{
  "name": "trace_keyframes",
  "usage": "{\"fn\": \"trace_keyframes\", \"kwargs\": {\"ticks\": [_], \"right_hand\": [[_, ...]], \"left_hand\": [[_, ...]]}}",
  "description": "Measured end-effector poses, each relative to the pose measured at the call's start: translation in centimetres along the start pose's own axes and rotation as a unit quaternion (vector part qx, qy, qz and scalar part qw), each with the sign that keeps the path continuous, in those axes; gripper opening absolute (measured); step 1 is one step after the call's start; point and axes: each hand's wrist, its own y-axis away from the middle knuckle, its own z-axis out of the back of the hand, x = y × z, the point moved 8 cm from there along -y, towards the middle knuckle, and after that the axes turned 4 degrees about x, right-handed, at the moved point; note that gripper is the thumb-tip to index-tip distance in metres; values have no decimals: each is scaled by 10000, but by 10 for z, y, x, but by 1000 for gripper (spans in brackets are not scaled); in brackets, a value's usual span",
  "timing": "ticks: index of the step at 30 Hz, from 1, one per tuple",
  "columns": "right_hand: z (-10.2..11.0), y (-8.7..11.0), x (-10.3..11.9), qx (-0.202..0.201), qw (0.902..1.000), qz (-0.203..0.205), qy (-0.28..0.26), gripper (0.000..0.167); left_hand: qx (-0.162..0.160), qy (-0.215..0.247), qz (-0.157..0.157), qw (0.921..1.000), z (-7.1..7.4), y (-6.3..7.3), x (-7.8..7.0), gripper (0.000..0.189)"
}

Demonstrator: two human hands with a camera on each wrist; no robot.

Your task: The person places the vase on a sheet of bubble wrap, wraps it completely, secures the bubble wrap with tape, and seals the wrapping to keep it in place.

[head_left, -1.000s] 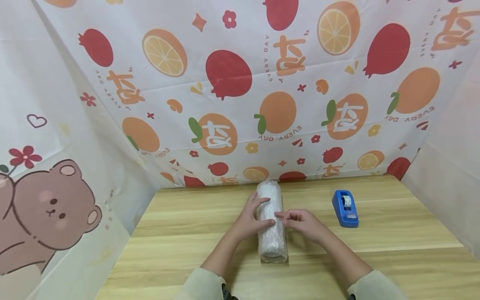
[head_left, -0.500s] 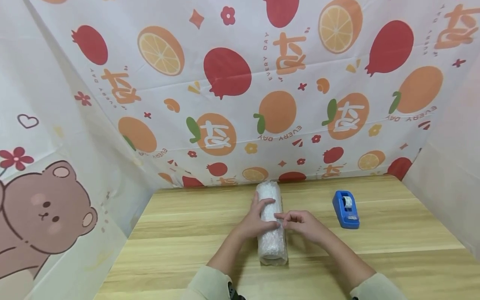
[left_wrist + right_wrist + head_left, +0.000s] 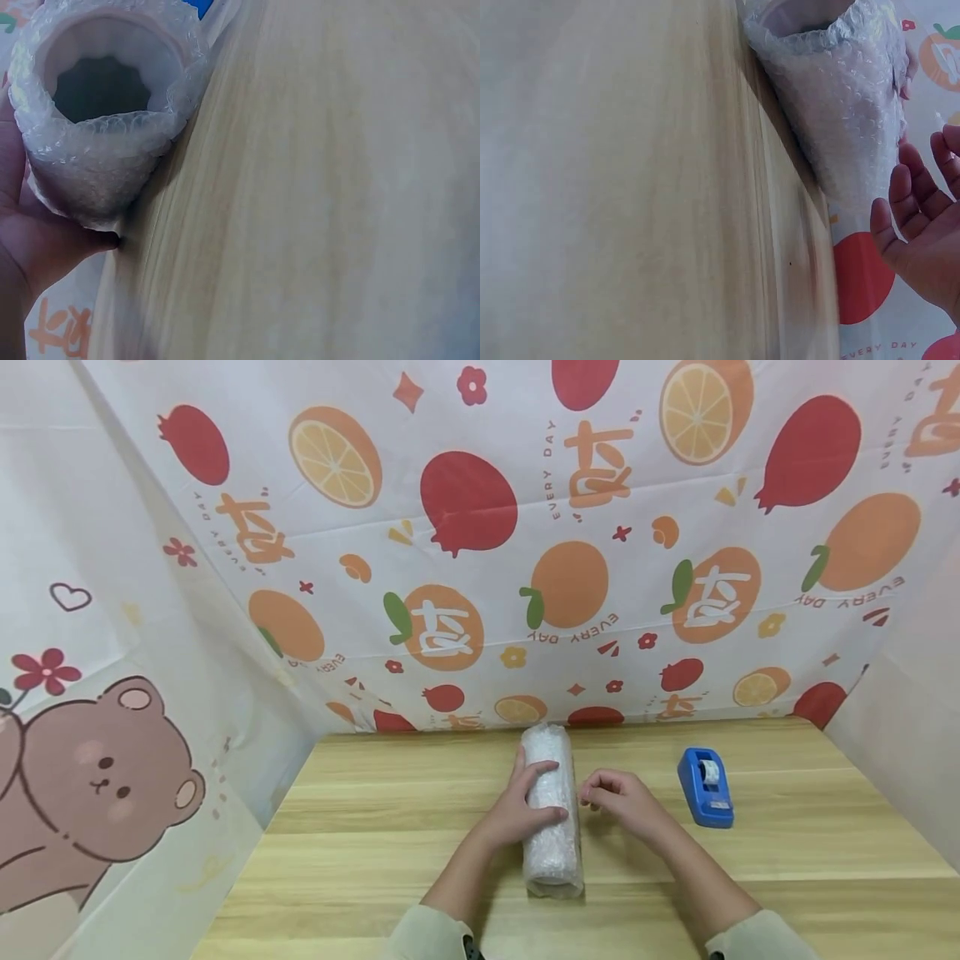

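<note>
A bubble-wrapped vase point(image 3: 553, 852) lies on its side on the wooden table, its length running away from me. Its pale round mouth with a fluted inside shows in the left wrist view, ringed by bubble wrap point(image 3: 90, 161). My left hand point(image 3: 517, 810) grips it from the left, fingers and thumb curved over the top. Just right of the vase, my right hand point(image 3: 618, 802) hovers apart from it. In the right wrist view the right hand's fingers point(image 3: 907, 206) are loosely bent, with nothing seen held; its thumb is partly out of frame.
A blue tape dispenser point(image 3: 705, 787) with a roll of clear tape stands on the table to the right. Fruit-print cloth point(image 3: 480, 577) hangs behind the table's back edge. Pale cloth point(image 3: 187, 777) with a printed bear covers the left side.
My right hand has drawn off the vase to the right; its fingertips were on the wrap before. My left hand keeps its grip. The head view has shifted slightly.
</note>
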Motion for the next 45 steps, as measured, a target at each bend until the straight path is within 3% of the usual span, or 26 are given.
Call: {"fn": "trace_keyframes", "kwargs": {"ticks": [11,19,37,45], "right_hand": [[-3,-26,-7,322,9976,-609,71,33],[-3,-38,-8,397,9969,-683,34,37],[-7,-46,-17,-125,9890,-1241,800,35],[-5,-49,-23,-234,9839,-1524,906,42]], "left_hand": [[-67,-63,125,9999,-6,-2,-6,78],[-8,-78,167,9998,-9,-1,-7,76],[33,-60,212,9998,-9,-1,-5,75],[41,25,204,9998,-6,-1,-4,74]]}}
